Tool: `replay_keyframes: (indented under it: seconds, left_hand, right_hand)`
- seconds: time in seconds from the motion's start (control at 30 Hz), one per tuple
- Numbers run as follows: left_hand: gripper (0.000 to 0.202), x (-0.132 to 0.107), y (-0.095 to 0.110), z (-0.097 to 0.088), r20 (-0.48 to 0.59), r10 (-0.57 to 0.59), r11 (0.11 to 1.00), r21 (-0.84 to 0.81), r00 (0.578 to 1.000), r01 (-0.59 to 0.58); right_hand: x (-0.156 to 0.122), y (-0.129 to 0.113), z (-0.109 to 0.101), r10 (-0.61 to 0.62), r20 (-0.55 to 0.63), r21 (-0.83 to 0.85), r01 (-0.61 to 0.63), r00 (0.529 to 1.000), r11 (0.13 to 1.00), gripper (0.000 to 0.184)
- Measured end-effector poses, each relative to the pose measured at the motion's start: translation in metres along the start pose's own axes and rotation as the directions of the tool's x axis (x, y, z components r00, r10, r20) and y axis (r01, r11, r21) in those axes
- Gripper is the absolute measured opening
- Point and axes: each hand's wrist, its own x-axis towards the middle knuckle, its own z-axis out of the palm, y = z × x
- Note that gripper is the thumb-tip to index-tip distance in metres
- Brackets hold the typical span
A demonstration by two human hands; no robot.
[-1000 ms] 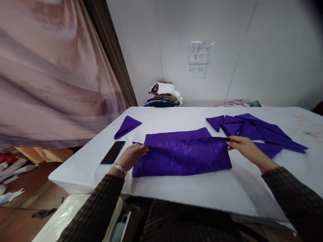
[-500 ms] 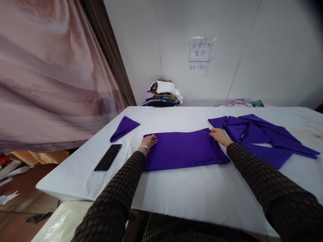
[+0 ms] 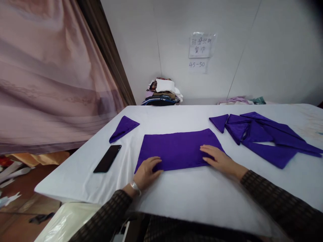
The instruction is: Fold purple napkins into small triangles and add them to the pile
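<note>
A purple satin napkin (image 3: 176, 148), folded to a wide rectangle, lies flat on the white-covered table in front of me. Over its near left corner is my left hand (image 3: 148, 171), fingers stretched out and a silver bracelet at the wrist. My right hand (image 3: 218, 159) rests on or just over the napkin's right part, its fingers spread and nothing gripped. To the right lie several more purple napkins (image 3: 259, 132), some folded into triangles and partly overlapping. One folded purple triangle (image 3: 123, 127) sits by itself at the upper left.
A black phone (image 3: 107, 158) lies on the white tablecloth (image 3: 176, 195) to the left. Behind the table's far edge are a pile of folded clothes (image 3: 163, 92) and more cloth (image 3: 239, 100). A pink curtain (image 3: 50, 74) hangs at left; handwritten paper signs (image 3: 200, 50) are on the wall.
Both hands have left the napkin's far corners and come back toward its near edge, fingers now spread. The napkin stays flat, in nearly the same place.
</note>
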Motion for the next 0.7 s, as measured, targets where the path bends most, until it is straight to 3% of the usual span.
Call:
replay_keyframes:
  seconds: [0.07, 0.13, 0.23, 0.43, 0.53, 0.6, 0.7]
  left_hand:
    - [0.034, -0.014, 0.002, 0.004, 0.042, 0.091, 0.981, 0.170, 0.995, -0.096]
    - [0.042, -0.018, 0.000, 0.006, 0.043, 0.104, 0.949, 0.296, 0.994, -0.112]
    - [0.053, -0.013, -0.005, 0.003, 0.030, 0.060, 0.912, 0.404, 0.998, -0.067]
    - [0.043, 0.009, -0.009, -0.018, -0.035, -0.067, 0.873, 0.482, 0.997, 0.076]
    - [0.041, 0.024, 0.005, -0.051, -0.099, -0.072, 0.868, 0.484, 0.993, 0.111]
    - [0.039, 0.033, 0.022, -0.082, -0.189, -0.029, 0.872, 0.475, 0.982, 0.117]
    - [0.039, 0.040, 0.049, -0.129, -0.357, 0.042, 0.891, 0.437, 0.933, 0.127]
  right_hand:
    - [-0.014, -0.016, 0.001, -0.039, 0.097, -0.031, 0.042, 0.994, 0.999, 0.046]
    - [-0.024, -0.023, 0.001, -0.052, 0.153, -0.065, 0.062, 0.987, 0.996, 0.050]
    - [-0.030, -0.017, 0.001, -0.049, 0.170, -0.123, 0.070, 0.984, 0.990, 0.059]
    - [-0.022, 0.012, -0.013, 0.079, 0.085, -0.297, -0.050, 0.993, 0.954, 0.060]
    - [-0.007, 0.010, -0.048, 0.123, 0.014, -0.304, -0.113, 0.992, 0.946, 0.050]
    - [0.004, -0.002, -0.083, 0.117, -0.131, -0.277, -0.150, 0.984, 0.949, 0.044]
    - [0.015, -0.027, -0.138, 0.092, -0.318, -0.141, -0.143, 0.944, 0.980, 0.038]
